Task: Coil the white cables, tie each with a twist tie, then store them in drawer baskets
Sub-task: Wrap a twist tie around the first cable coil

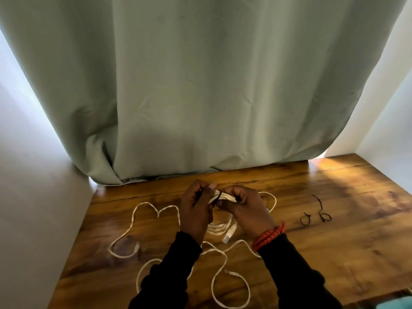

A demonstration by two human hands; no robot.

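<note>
Above the wooden table (pixel 334 253) my two hands hold a coiled white cable (pixel 224 196). My right hand (pixel 247 208) grips the bundle of loops from the right. A thin black twist tie (pixel 219 195) crosses the bundle, and my left hand (pixel 196 208) pinches one end of it. The coil's plug (pixel 229 234) hangs below my hands. Loose white cable (pixel 142 221) lies spread in wide loops over the table to the left and toward me, with a second plug (pixel 233 273) near the front.
Two black twist ties (pixel 316 214), each bent into a loop, lie on the table to the right of my hands. A pale green curtain (pixel 200 85) hangs along the table's far edge. White walls close in on both sides. A teal object (pixel 394 304) shows at the bottom right corner.
</note>
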